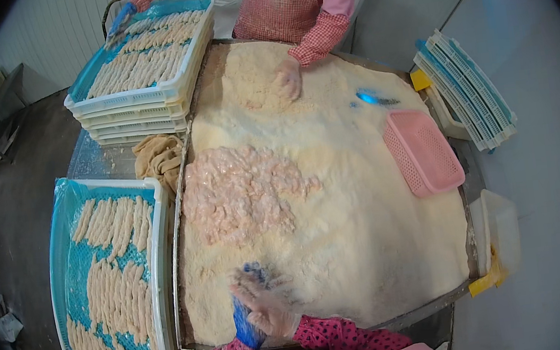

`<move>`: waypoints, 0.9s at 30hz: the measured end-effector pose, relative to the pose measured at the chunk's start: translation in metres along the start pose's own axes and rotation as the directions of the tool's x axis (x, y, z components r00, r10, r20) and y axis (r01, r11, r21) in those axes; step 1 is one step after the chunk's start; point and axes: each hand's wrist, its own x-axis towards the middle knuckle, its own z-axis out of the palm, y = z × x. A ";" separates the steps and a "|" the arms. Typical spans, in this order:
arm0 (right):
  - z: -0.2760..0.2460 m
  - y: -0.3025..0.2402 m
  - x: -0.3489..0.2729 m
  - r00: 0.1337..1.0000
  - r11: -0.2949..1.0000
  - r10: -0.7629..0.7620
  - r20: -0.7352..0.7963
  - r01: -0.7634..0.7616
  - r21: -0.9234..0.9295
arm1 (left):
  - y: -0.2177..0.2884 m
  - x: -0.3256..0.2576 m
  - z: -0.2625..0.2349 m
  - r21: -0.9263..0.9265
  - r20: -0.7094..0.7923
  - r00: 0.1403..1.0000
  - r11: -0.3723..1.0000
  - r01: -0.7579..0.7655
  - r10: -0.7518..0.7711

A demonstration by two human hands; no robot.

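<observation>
Fingers (246, 287) of the person's right hand (268, 309), in a thin clear glove dusted with crumbs, are spread apart and blurred above the wide mound of pale breadcrumbs (357, 235) that fills the metal table (456, 291); the left hand (245, 319), in a blue glove, sits just under and beside it, mostly covered, so whether its fingers are apart or together cannot be told; nothing can be seen held in either hand. Beyond the hands, well apart from them, a heap of pinkish raw battered strips (243, 190) lies on the crumbs. To the person's left, a white tray lined with blue mesh (159, 260) holds rows of breaded strips (116, 293). Across the table, another person's gloved hand (289, 79) presses into the crumbs near a stack of similar trays (138, 105); a pink plastic basket (422, 150) rests on the mound's right side.
</observation>
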 end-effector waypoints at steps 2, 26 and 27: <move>0.007 0.011 0.006 0.998 0.986 -0.018 0.063 0.008 0.165 | -0.015 0.010 -0.022 0.204 -0.046 0.983 0.965 -0.167 0.180; -0.177 0.145 -0.026 0.807 0.816 0.513 -0.293 -0.565 -0.125 | 0.385 0.182 -0.260 0.992 -0.015 0.711 -0.079 0.099 0.703; -0.179 0.148 -0.041 0.750 0.761 0.622 -0.223 -0.647 -0.051 | 0.369 0.171 -0.206 0.994 0.095 0.699 -0.106 -0.028 0.708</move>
